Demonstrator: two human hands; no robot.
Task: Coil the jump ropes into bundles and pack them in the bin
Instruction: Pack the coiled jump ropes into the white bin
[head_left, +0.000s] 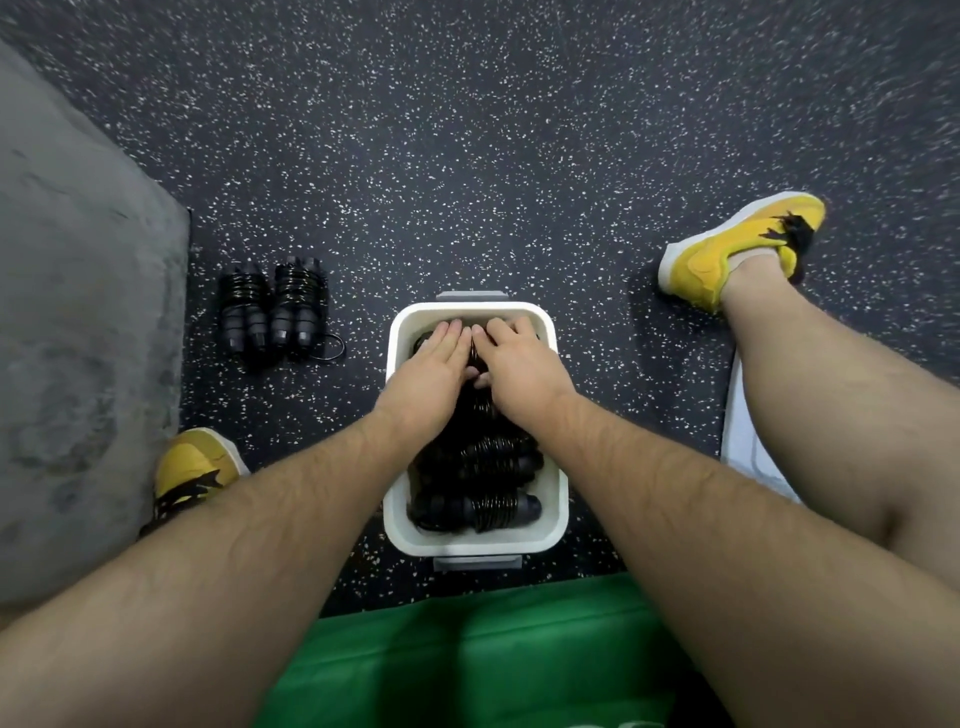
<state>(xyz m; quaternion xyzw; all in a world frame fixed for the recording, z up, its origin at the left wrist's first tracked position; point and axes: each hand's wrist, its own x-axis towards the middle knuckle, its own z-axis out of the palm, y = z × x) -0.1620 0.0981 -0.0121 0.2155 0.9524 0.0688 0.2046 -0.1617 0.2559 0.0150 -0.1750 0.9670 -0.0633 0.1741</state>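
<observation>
Both palms down, fingers straight: my left hand (434, 359) and right hand (515, 358) pressed black jump rope bundles (480, 467) inside the white bin (559, 499). Coils looked light and springy; I judged the stiff handles (530, 505) the surest hold. Two spare bundles (275, 312) lay on the floor (467, 156).

One white rectangular plastic bin (556, 483). Two coiled black jump-rope bundles (245, 312) (297, 312) lie outside it; inside, at least two more bundles (475, 512) (485, 454) show, any others hidden under two hands (431, 358) (514, 358). Two yellow sneakers (727, 249) (192, 462). One grey mat (78, 312).
</observation>
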